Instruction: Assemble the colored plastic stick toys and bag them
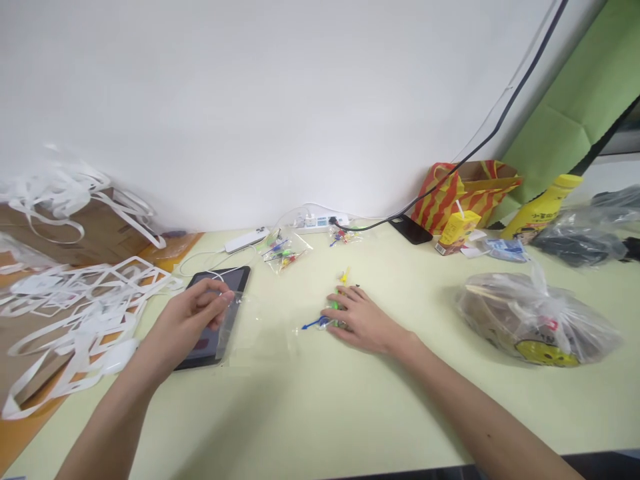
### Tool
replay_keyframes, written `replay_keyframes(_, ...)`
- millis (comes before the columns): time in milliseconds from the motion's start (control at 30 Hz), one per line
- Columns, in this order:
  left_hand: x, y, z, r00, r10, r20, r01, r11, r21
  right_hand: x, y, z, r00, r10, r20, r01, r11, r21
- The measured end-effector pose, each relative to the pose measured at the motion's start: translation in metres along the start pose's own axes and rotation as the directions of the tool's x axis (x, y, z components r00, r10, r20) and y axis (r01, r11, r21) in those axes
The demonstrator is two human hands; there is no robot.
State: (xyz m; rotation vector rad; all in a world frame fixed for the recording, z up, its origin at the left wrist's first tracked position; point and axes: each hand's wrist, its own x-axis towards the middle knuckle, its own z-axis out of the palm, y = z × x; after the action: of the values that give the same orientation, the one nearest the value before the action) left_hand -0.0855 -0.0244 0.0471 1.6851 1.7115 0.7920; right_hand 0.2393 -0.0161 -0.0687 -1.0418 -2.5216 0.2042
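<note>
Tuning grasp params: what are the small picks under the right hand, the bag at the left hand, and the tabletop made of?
Picks: likely hard plastic, glossy, saturated colours.
Bag: thin clear plastic film; tablet shows through.
Tabletop: smooth pale yellow-green, probably laminate, matte.

Tablet [213,313] left of toy picks [327,320], plastic bag [535,323] far right.

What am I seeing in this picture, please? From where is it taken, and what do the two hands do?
A camera worn on a person's head looks down at their own bare hands on a pale table. The left hand pinches the edge of a clear plastic bag, above a dark tablet. The right hand rests flat on small coloured picks. Further back lie more bagged picks and a power strip. White plastic strips pile up at left; a bagged parcel sits right.
</note>
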Motion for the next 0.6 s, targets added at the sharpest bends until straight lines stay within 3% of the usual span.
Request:
replay_keyframes(100, 0.002, -0.004, 0.007, 0.998, -0.008, 0.06, 0.012, 0.997, -0.07, -0.012, 0.01, -0.008, 0.999, 0.036, 0.008, -0.036, 0.999, 0.0)
replay_keyframes(267, 0.009, -0.023, 0.038, 0.984, 0.118, 0.136, -0.117, 0.993, -0.014, -0.015, 0.02, -0.017, 0.994, 0.093, -0.047, -0.093, 0.996, 0.01)
replay_keyframes(367, 0.013, -0.03, 0.054, 0.987, 0.111, 0.119, -0.126, 0.984, 0.123, -0.007, 0.025, -0.016, 0.968, 0.205, -0.144, -0.205, 0.979, 0.02)
replay_keyframes(467, 0.016, -0.029, 0.064, 0.99, 0.13, 0.053, -0.14, 0.937, 0.32, 0.002, 0.032, -0.008, 0.972, 0.214, -0.091, -0.212, 0.977, 0.036)
replay_keyframes(533, 0.015, -0.026, 0.07, 0.973, 0.231, -0.015, -0.198, 0.863, 0.465, 0.005, 0.037, -0.003, 0.984, 0.177, -0.027, -0.175, 0.983, 0.054)
replay_keyframes(600, 0.013, -0.023, 0.078, 0.921, 0.39, -0.001, -0.324, 0.768, 0.553, 0.004, 0.042, 0.001, 0.989, 0.149, 0.002, -0.149, 0.986, 0.072)
